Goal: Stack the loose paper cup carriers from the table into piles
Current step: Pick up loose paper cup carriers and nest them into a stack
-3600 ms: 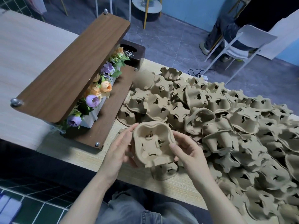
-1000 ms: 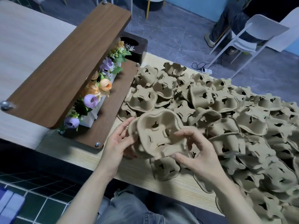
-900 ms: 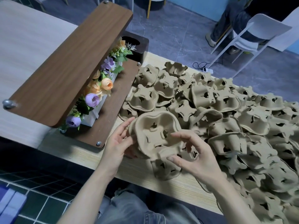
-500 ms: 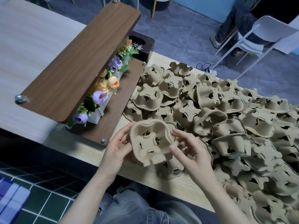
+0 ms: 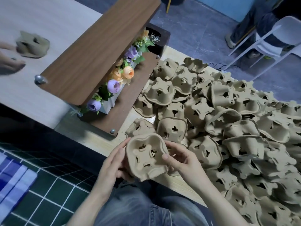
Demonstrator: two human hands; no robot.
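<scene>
Carriers [image 5: 228,128] (heaped) beside flower shelf [image 5: 104,51]

Wooden two-tier shelf [image 5: 91,57] lies at 11 o'clock, with purple and orange artificial flowers [image 5: 120,79] between its boards. White chair [image 5: 267,41] stands at 1 o'clock on grey floor [image 5: 192,25]; green tiles [image 5: 48,201] at 8 o'clock.

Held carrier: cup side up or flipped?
Cup side up, tilted toward the camera. The held carrier shows its hollow pockets and raised rim, with the left hand and right hand gripping opposite edges.
</scene>
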